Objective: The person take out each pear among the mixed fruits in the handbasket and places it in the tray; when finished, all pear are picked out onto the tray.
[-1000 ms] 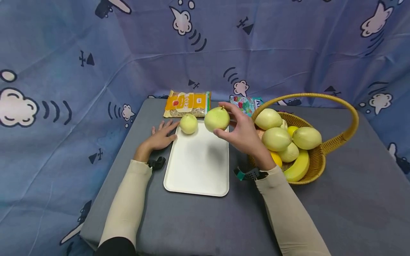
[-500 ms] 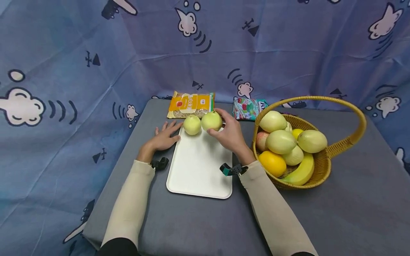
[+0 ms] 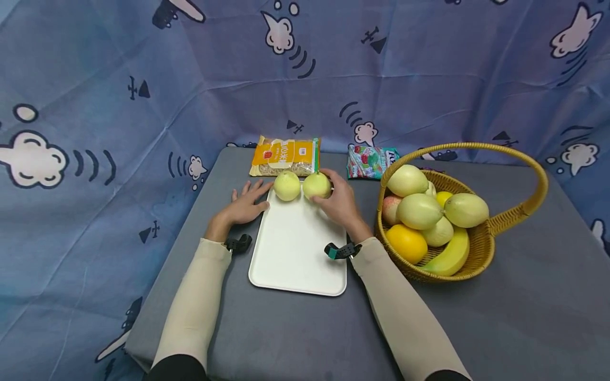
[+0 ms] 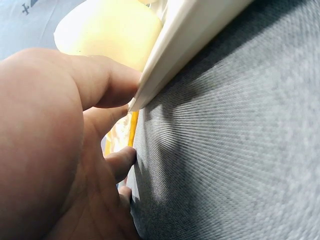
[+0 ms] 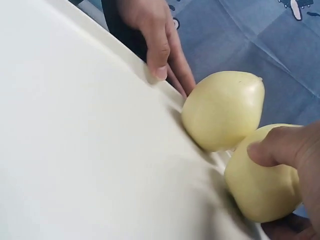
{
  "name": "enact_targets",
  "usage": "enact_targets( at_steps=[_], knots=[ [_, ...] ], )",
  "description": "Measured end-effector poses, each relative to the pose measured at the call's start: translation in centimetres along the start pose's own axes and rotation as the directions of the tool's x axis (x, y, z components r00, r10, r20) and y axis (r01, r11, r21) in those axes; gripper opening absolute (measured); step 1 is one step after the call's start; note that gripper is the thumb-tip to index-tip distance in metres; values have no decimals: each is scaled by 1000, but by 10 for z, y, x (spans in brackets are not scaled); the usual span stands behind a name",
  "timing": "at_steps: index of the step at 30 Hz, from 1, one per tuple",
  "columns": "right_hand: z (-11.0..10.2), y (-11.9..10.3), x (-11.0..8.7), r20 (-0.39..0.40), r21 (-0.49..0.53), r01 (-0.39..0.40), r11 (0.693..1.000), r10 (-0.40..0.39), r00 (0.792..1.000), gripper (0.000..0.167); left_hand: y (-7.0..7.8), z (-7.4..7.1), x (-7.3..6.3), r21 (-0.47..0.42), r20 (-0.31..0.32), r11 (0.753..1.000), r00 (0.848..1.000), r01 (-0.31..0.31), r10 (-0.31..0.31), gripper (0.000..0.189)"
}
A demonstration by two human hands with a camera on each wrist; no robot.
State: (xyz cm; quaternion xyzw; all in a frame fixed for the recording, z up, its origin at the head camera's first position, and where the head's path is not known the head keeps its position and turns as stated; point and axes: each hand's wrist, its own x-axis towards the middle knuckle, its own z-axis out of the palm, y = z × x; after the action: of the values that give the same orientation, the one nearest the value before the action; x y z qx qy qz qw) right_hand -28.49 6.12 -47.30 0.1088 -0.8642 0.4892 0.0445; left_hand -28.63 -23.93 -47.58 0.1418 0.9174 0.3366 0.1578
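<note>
I see the pale green fruit (image 3: 315, 185) at the far right corner of the white tray (image 3: 300, 254), with the right hand (image 3: 339, 203) clamped on it: the thumb presses the near side and fingers curl round the other. I can't tell whether the tray bears its full weight. Just to its left, at the far left corner, I have the second fruit (image 3: 287, 186), of the same pale kind; whether the two touch, I can't tell.

The left hand (image 3: 244, 205) grips nothing: its fingers lie spread apart, and in the left wrist view I see the thumb against the tray's side while other fingertips reach the grey table (image 3: 538, 296). Both arms wear beige sleeves (image 3: 193, 301).

Behind the tray I see an orange bag (image 3: 286, 154), and farther right a teal packet (image 3: 369, 161). Right of the tray stands a wicker basket (image 3: 485, 248) with a tall looped handle (image 3: 534, 182). In it I make out several pale green fruits (image 3: 419, 211), an orange (image 3: 406, 244), a reddish fruit (image 3: 392, 210), a small yellow fruit (image 3: 443, 197) and a banana (image 3: 450, 256). A blue printed cloth (image 3: 429, 79) hangs behind everything.
</note>
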Motion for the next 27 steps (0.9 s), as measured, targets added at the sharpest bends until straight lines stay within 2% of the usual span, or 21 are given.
enact_targets(
  at_steps=[4,8,14,18,22,27],
  knots=[
    [6,6,1,-12,23,32,999,-31,999,80,1,0,0,11,9,1000,1000,12,-12,69],
    [8,7,-2,0,-24,36,999,-36,999,86,1,-1,1,21,12,1000,1000,19,-19,69],
    [0,-7,-19,-4,-96,58,994,-59,998,93,1,0,-1,24,5,1000,1000,18,-18,69],
    [-19,-30,-41,23,-87,76,993,-74,997,89,1,-1,-1,28,-2,999,1000,22,-22,69],
    [-47,-52,-71,93,-32,100,994,-97,991,85,2,0,0,31,-2,999,1000,21,-21,69],
    [-90,-61,-111,198,44,127,991,-133,971,79,4,0,-1,30,9,999,1000,17,-17,69]
  ],
)
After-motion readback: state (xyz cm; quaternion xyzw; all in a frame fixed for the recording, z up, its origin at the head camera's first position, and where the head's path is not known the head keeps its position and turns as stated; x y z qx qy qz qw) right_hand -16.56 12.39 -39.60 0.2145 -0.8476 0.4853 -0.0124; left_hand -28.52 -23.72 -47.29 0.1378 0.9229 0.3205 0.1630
